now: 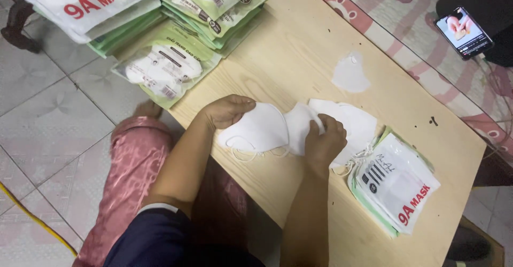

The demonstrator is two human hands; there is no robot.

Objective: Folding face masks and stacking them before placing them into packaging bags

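Note:
My left hand (228, 110) grips the top edge of a white folded face mask (260, 130) that lies on the low wooden table (299, 48). My right hand (324, 141) pinches a second white mask (299, 125) overlapping the first. More white masks (355, 124) are piled just right of my right hand, their ear loops trailing over the table.
A stack of flat green-and-white mask pouches (395, 184) lies at the table's right end. A larger heap of filled pouches (176, 26) covers the far left end. One loose mask (350, 74) rests mid-table. A phone (464, 32) with a lit screen lies on pink bedding.

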